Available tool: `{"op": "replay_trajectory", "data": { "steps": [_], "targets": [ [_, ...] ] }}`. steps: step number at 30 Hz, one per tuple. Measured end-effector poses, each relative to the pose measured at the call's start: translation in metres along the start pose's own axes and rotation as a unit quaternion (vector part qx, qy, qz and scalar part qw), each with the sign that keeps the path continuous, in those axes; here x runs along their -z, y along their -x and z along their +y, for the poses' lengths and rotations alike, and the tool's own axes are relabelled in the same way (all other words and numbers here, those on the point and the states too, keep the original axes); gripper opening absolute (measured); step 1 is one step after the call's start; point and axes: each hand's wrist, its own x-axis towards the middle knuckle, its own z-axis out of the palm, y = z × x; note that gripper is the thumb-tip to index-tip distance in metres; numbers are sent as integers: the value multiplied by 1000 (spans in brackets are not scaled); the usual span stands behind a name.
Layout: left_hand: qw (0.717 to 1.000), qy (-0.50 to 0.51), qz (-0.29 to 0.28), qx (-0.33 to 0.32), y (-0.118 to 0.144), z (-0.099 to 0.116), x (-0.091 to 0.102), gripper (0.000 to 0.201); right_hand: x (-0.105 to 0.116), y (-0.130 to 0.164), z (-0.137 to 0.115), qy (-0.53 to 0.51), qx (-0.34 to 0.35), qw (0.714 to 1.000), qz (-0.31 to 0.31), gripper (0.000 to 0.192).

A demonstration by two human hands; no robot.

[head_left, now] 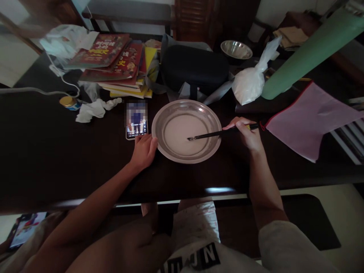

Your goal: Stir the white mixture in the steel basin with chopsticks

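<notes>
With chopsticks gripped in the right hand and the pan steadied on the worktop by the loosely curled left hand, batter could be slopped by hard stirring.

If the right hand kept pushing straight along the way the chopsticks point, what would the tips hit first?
The right hand aims the chopsticks leftward across the metal plate. They would probably meet the plate's far left rim first, with the left hand just beyond; depth is uncertain.
</notes>
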Motion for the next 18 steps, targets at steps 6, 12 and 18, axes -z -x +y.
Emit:
{"op": "replay_trajectory", "data": {
  "steps": [6,12,18],
  "targets": [
    [1000,7,-2,11,0,-1,-1,65,-1,0,-2,23,-15,999,-36,22],
    [1000,13,-2,8,0,1,0,71,-1,0,-1,8,-16,999,-27,25],
    [1000,18,-6,15,0,0,0,66,-1,-1,-3,26,-19,999,3,28]
  ]
}}
